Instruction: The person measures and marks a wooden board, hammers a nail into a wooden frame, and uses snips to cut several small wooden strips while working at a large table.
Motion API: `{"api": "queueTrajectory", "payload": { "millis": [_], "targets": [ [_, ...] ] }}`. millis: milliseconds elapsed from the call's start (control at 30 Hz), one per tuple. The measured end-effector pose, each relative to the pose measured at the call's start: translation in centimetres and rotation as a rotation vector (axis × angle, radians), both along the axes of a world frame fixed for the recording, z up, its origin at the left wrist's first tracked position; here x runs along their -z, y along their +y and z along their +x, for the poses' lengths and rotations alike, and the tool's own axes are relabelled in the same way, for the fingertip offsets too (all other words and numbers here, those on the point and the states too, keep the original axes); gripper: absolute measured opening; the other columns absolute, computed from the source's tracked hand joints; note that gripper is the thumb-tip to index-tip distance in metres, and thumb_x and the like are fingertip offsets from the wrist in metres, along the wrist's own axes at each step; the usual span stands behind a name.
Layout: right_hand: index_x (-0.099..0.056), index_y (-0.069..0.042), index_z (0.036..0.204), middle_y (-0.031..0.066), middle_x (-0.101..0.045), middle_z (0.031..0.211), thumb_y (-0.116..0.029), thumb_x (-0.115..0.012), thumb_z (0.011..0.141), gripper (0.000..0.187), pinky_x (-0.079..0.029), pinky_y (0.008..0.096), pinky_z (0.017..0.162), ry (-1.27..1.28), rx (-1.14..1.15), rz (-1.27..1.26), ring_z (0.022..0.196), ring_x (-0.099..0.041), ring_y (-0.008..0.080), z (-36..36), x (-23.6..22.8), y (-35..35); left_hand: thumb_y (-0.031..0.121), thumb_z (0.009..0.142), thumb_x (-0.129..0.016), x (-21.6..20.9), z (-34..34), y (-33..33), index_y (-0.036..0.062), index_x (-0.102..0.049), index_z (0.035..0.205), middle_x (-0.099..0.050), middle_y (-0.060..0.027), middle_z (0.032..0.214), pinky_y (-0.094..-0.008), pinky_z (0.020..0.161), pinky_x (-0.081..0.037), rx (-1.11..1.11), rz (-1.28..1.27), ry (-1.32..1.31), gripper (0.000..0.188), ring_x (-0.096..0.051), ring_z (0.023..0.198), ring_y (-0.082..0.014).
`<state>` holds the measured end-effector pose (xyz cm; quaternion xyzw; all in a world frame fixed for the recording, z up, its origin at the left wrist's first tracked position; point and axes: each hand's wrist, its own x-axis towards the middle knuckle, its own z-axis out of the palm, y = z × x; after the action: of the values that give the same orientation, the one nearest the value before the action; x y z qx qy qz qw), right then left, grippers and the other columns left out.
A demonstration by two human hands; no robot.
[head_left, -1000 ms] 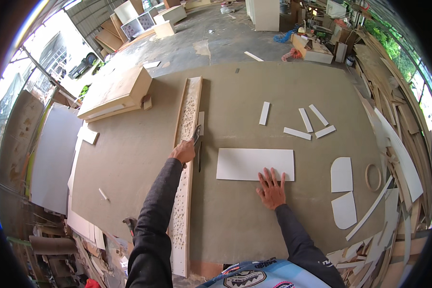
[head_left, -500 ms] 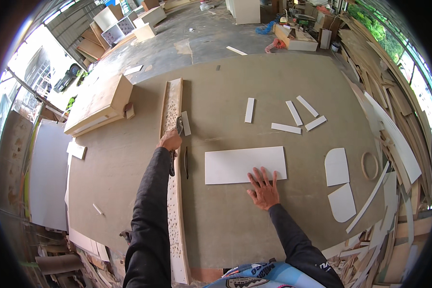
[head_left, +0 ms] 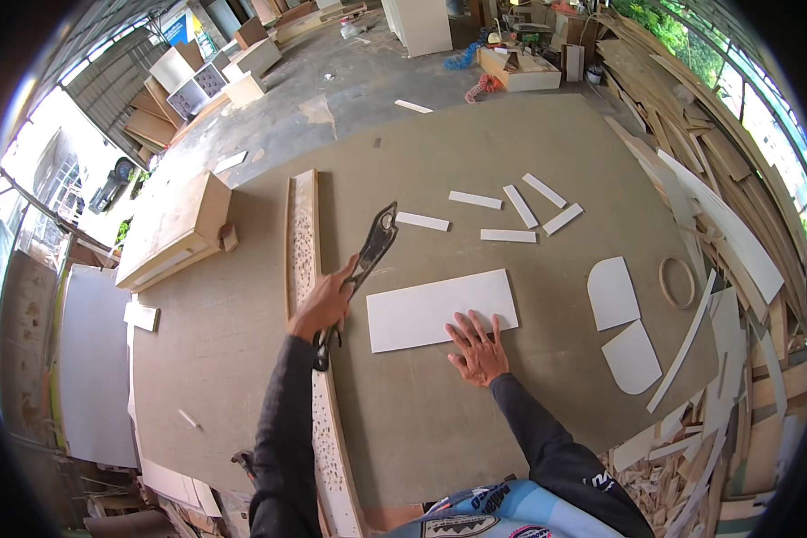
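Observation:
My left hand [head_left: 325, 305] is wrapped round a long dark tool [head_left: 377, 244] with a hole near its far tip; its exact kind cannot be made out. The tool slants up and right, above the long speckled wooden channel [head_left: 304, 224] and the bare tabletop beside it. Fingers spread, my right hand [head_left: 481, 351] rests on the near edge of a white rectangular board [head_left: 412, 312]. Beyond the tool's tip lies a white strip [head_left: 423, 221], with another strip [head_left: 475, 200] to its right. More white strips [head_left: 508, 236] are scattered further right.
Two white panels with rounded or cut corners [head_left: 611, 294] and a wooden ring [head_left: 677, 282] lie at the right. A wooden box [head_left: 175, 229] stands at the far left of the brown table [head_left: 215, 359]. Stacked offcuts [head_left: 681, 117] line the right side.
My left hand has swung the tool rightward from over the channel. The strip beside the channel now lies further right, and another strip has turned crosswise. My right hand stays on the board.

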<state>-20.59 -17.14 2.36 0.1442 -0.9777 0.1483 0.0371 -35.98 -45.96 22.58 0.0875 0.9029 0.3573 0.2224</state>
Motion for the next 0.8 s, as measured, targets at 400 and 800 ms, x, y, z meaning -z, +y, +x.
{"api": "queueTrajectory", "payload": {
  "millis": [400, 800],
  "targets": [
    [-0.040, -0.026, 0.151, 0.0145, -0.018, 0.165, -0.058, -0.089, 0.043, 0.122, -0.015, 0.0665, 0.118, -0.286, -0.155, 0.100, 0.154, -0.010, 0.0353, -9.5, -2.5, 1.6, 0.005, 0.099, -0.052, 4.4, 32.0, -7.4, 0.0169, -0.032, 0.157, -0.056, -0.0020, 0.072, -0.0304, 0.048, -0.046, -0.480, 0.329, -0.271, 0.063, -0.051, 0.057, -0.0098],
    [-0.048, -0.023, 0.142, 0.0191, -0.046, 0.135, -0.058, -0.093, 0.031, 0.124, -0.029, 0.0642, 0.109, -0.268, -0.132, 0.297, 0.136, -0.037, 0.0396, -7.8, -4.2, 0.5, 0.000, 0.097, -0.050, 3.3, 46.6, -7.0, 0.0175, -0.032, 0.158, -0.055, 0.0004, 0.073, -0.0252, 0.053, -0.045, -0.837, 0.441, -0.117, 0.066, -0.050, 0.059, -0.0081]
  ]
}}
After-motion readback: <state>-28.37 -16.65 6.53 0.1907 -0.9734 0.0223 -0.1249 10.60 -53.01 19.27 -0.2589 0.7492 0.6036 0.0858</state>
